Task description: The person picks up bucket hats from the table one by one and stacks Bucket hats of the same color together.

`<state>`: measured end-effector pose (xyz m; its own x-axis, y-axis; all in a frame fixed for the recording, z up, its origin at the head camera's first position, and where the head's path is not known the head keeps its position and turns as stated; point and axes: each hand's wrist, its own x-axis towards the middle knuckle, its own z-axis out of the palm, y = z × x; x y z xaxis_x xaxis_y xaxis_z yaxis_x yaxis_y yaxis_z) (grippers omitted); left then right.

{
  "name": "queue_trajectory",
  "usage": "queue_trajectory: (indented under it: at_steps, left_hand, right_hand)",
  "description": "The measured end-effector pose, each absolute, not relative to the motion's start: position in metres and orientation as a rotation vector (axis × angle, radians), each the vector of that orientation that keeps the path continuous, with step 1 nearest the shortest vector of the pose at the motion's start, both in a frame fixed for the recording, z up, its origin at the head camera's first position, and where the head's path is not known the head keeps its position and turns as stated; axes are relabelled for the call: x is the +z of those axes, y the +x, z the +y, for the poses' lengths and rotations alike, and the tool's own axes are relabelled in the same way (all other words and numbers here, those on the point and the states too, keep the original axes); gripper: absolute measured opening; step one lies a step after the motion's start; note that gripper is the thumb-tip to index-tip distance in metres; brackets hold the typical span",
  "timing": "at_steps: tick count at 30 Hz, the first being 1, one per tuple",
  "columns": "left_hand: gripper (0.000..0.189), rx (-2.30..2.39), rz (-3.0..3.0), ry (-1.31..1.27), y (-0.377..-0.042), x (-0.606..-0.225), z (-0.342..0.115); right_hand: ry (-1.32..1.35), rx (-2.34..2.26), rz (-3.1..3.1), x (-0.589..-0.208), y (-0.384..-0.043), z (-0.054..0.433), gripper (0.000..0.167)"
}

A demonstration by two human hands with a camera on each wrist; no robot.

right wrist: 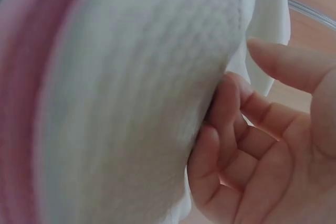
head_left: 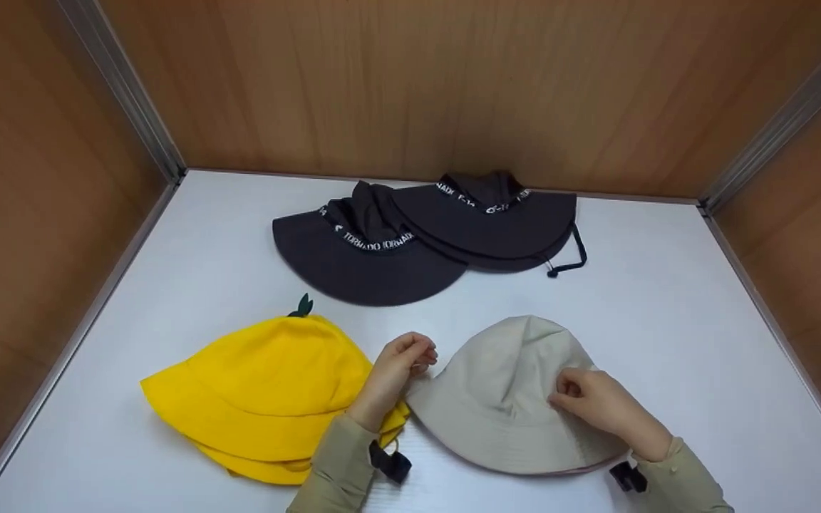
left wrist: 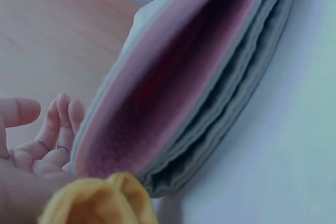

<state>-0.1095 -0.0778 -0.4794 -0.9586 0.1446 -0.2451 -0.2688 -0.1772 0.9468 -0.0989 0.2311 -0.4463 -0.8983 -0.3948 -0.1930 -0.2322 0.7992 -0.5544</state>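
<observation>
A beige bucket hat [head_left: 478, 406] lies at the front right in the head view. The left wrist view looks into its pink lining [left wrist: 152, 98], with further grey-beige brims layered beneath. My left hand [head_left: 398, 370] hovers at the hat's left brim, fingers loosely bent and nothing between them. Over the crown's right side is my right hand [head_left: 603, 402]. Its bent fingers [right wrist: 226, 114] are right at the cloth in the right wrist view, with the thumb apart from them. Beside my left forearm lie stacked yellow bucket hats [head_left: 275, 385], a green leaf [head_left: 303, 306] on top.
Two dark brimmed hats with white lettering, the left one [head_left: 375, 278] partly under the right one [head_left: 489, 231], lie at the back of the white table [head_left: 667, 285]. A black cord [head_left: 581, 249] hangs off the right one. Wooden panels [head_left: 410, 85] wall the table in.
</observation>
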Motion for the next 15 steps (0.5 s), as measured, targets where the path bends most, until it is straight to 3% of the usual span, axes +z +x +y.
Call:
queue_trajectory:
  at_steps: [8, 13, 15]
  left_hand:
    - [0.016, 2.357, 1.575, -0.173, -0.111, -0.485, -0.082]
    - [0.018, 2.379, 1.513, -0.146, -0.112, -0.487, -0.083]
    - [0.017, 2.376, 1.509, -0.131, -0.113, -0.488, -0.081]
  right_hand:
    - [-0.431, -1.059, 2.557, -0.407, -0.133, 0.228, 0.021]
    - [-0.235, -1.685, 2.261, -0.375, -0.172, 0.222, 0.012]
    - [-0.098, -1.969, 2.029, -0.367, -0.190, 0.222, 0.019]
